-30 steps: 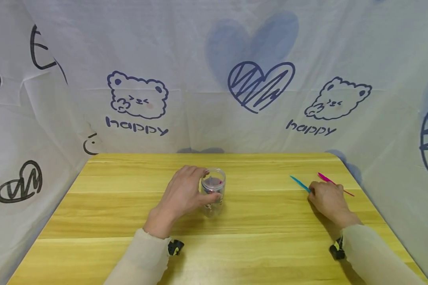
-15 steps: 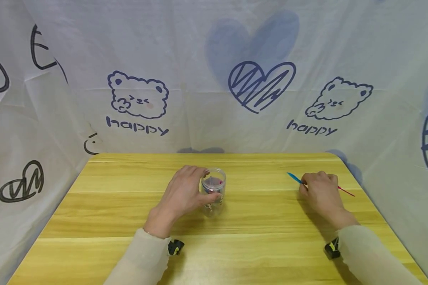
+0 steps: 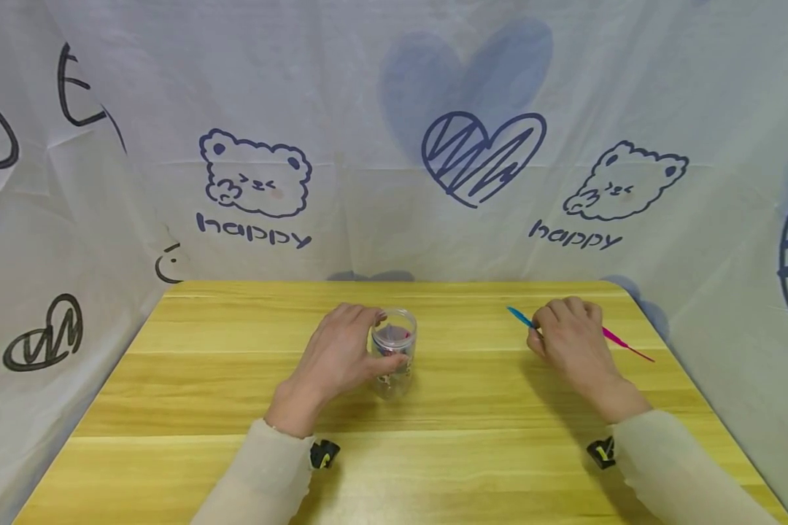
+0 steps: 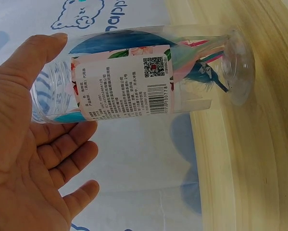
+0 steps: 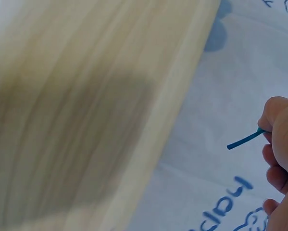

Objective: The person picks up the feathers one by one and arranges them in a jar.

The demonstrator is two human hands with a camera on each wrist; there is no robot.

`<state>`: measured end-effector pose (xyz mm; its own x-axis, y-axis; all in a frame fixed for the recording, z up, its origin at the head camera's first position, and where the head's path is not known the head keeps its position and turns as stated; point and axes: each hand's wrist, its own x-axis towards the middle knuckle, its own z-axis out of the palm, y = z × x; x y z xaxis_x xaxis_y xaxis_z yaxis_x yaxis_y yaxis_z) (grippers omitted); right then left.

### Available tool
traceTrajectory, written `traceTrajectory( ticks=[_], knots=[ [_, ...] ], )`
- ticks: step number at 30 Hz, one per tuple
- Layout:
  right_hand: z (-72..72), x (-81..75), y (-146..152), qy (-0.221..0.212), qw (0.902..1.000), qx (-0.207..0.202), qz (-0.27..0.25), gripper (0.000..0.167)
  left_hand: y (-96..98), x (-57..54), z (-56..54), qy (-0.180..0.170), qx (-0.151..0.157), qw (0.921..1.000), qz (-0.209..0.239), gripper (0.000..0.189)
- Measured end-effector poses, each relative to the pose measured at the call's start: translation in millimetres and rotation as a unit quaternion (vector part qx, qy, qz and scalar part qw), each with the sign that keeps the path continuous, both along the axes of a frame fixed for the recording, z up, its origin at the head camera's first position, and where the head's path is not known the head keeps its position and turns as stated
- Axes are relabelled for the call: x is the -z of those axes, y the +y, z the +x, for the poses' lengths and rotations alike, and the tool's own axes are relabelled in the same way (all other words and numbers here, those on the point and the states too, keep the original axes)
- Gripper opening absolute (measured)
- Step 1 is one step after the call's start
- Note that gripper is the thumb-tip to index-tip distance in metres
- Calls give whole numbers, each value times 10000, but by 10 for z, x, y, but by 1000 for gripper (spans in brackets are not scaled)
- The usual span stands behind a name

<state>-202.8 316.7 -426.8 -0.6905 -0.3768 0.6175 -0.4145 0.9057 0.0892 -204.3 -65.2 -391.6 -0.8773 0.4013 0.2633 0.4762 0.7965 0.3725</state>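
Note:
My left hand (image 3: 333,361) holds a clear plastic jar (image 3: 395,375) upright on the table, thumb and fingers on either side near its open rim. In the left wrist view the jar bears a printed paper label (image 4: 122,84), and blue, pink and pale green feathers (image 4: 201,72) show inside. My right hand (image 3: 573,348) is raised over the right part of the table, pinching a slim blue feather (image 3: 519,317) between thumb and fingers. Its thin quill (image 5: 242,141) sticks out in the right wrist view. A pink feather (image 3: 616,337) lies just beyond that hand, partly hidden by it.
The wood-grain table (image 3: 473,467) reaches back to a white printed cloth (image 3: 368,204) hung behind it and at both sides. Each wrist carries a small black device (image 3: 324,453).
My right hand has picked up the blue feather and moved left and up with it, uncovering more of the pink feather. The left hand and jar stay put.

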Motion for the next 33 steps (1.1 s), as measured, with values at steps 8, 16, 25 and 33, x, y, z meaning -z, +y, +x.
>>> traceTrajectory(
  ticks=[8,16,25,33],
  knots=[
    [-37,-251,-342,493,9977,-453,-58,17,0,-10,-3,55,14,9999,-85,75],
    [-23,-601,-824,551,9936,-913,-370,16,3,-23,-5,44,29,9999,-111,76],
    [-15,-823,-1383,551,9705,-2018,-1203,11,-11,-26,-10,218,74,9996,-132,74],
    [-24,-791,-1674,69,9526,-2485,-1754,10,-11,-15,-14,323,166,9993,-103,73]
  ],
)
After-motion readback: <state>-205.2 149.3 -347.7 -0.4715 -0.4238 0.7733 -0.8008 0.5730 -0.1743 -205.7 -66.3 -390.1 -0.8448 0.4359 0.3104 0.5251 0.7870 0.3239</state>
